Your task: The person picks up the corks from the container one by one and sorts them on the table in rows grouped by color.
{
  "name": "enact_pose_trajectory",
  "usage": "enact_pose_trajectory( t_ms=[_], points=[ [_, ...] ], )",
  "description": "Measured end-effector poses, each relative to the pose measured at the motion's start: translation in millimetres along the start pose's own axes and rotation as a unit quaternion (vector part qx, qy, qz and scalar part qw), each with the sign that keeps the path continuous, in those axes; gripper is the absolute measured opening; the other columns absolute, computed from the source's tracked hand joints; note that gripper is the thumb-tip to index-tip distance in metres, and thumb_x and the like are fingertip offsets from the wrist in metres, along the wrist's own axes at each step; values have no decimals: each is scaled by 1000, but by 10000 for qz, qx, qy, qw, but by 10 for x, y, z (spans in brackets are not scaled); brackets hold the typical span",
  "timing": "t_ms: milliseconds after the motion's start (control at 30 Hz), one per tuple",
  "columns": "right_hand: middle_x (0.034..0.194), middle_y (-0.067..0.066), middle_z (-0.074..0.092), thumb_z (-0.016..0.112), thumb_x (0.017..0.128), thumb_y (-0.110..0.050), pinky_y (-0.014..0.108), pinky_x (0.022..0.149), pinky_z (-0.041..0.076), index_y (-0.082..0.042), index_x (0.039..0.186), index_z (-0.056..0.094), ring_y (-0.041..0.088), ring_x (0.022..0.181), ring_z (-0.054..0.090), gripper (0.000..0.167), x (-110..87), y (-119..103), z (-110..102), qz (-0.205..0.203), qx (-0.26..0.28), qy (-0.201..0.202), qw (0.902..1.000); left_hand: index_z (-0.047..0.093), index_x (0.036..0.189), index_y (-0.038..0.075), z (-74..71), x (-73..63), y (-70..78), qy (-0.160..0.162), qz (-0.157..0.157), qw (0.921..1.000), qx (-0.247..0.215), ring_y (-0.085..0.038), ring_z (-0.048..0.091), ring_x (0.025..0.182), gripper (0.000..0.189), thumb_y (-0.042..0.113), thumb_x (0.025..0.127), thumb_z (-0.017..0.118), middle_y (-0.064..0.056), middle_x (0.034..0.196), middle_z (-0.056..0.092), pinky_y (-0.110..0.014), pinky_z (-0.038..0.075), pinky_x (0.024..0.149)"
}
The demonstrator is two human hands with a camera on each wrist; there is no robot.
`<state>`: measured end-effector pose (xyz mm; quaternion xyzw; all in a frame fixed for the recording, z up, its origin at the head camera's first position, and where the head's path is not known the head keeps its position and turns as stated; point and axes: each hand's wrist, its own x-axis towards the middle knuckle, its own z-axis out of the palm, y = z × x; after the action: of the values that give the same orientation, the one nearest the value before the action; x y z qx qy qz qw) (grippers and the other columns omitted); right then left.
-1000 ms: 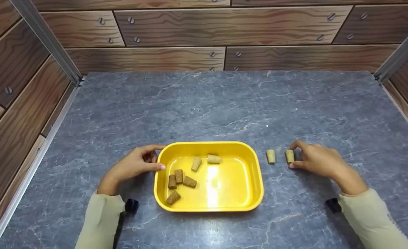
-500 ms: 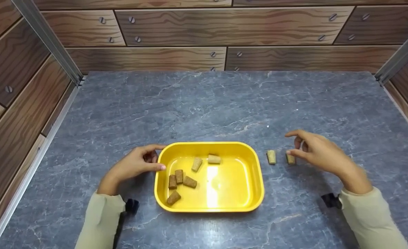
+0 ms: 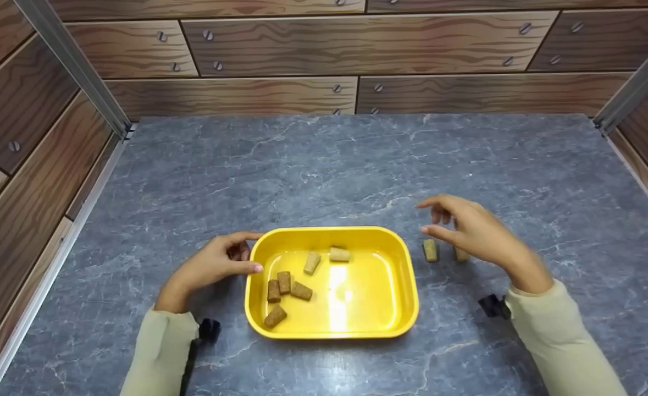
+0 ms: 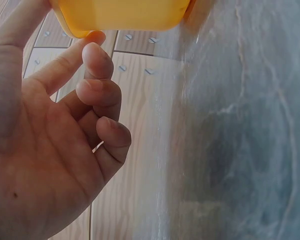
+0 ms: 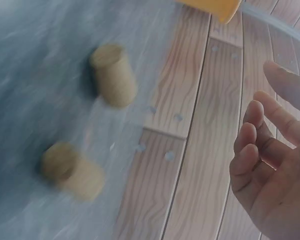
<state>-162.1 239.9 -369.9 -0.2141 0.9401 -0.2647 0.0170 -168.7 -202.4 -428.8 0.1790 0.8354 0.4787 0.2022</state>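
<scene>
head view: left hand (image 3: 212,262) holds plain yellow tray (image 3: 370,291).

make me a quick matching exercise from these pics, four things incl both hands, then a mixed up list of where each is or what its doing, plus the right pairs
Column one
1. right hand
2. yellow tray
3. left hand
4. dark brown corks

Column two
a. lying inside the tray
b. touching the tray's rim
c. raised, holding nothing
d. resting on the grey table

Right pairs: 1-c, 2-d, 3-b, 4-a
</scene>
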Motion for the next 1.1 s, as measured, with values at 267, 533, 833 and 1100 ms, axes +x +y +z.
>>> enact_pose_trajectory(
  t_ms=[267, 533, 833, 1100],
  points=[
    [106, 5, 60, 68, 90, -25, 40, 84, 47, -11, 129, 58, 20, 97, 54, 43, 212, -257, 72, -565, 5, -408, 9976, 56, 134, 6, -3, 4, -6, -17, 1, 10000, -10, -13, 45, 70, 57, 23, 83, 76, -3, 80, 54, -21, 39, 64],
    [122, 8, 55, 72, 86, -24, 51, 101, 40, -16, 129, 59, 27, 119, 45, 45, 369, -421, 210, -929, -56, -788, 9925, 56, 134, 5, -4, 2, -9, -7, 16, 10000, 21, -13, 45, 69, 57, 24, 83, 76, -3, 80, 54, -21, 39, 64],
    [126, 10, 52, 71, 87, -26, 51, 100, 38, -21, 129, 60, 28, 117, 42, 43, 499, -602, 345, -1120, -332, -1256, 9852, 56, 133, 5, -1, -11, -18, 12, 11, 10000, 6, -13, 45, 70, 56, 23, 83, 76, -3, 81, 54, -21, 39, 64],
    [130, 9, 47, 73, 85, -22, 53, 100, 30, -27, 122, 64, 33, 118, 37, 39, 583, -642, 492, -1388, -664, -1300, 9795, 56, 134, 7, -1, 6, -9, 3, -27, 10000, 24, -14, 45, 69, 57, 24, 84, 76, -2, 80, 54, -21, 39, 64]
  ],
)
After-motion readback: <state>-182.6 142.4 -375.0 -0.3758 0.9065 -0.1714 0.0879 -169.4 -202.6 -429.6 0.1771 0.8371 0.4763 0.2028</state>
